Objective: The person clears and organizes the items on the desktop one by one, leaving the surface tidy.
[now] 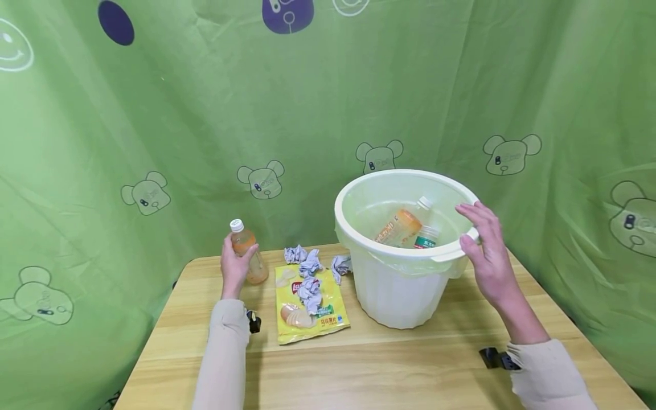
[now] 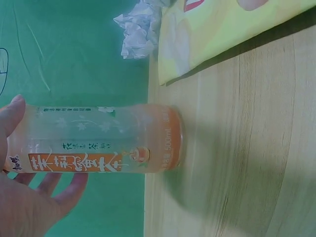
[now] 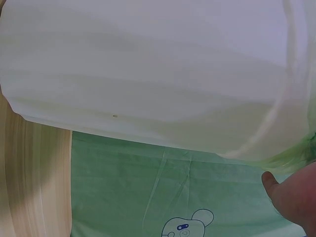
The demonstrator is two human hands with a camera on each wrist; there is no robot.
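while a person's left hand (image 1: pixel 236 267) curls round the upper part of a white-capped plastic bottle (image 1: pixel 259 272) near the far left corner of a wooden table (image 1: pixel 359 370), their right hand (image 1: pixel 490 259) rests at the right rim of a white bin (image 1: pixel 400 296). the right hand's fingers are fairly straight and spread from the thumb, reaching over the rim; how firmly they press cannot be told. nor is it clear whether the held bottle's base touches the wood. the bin stands right of centre, towards the table's far edge, with a pale green liner (image 1: pixel 359 202) over its rim. inside lie an orange-labelled bottle (image 1: pixel 398 228) and a green-labelled bottle (image 1: pixel 426 238). between the left hand and the bin, a yellow crisp packet (image 1: pixel 332 293) lies flat, one crumpled paper (image 1: pixel 310 293) on top and three more around its far end. a green curtain (image 1: pixel 307 91) hangs behind.
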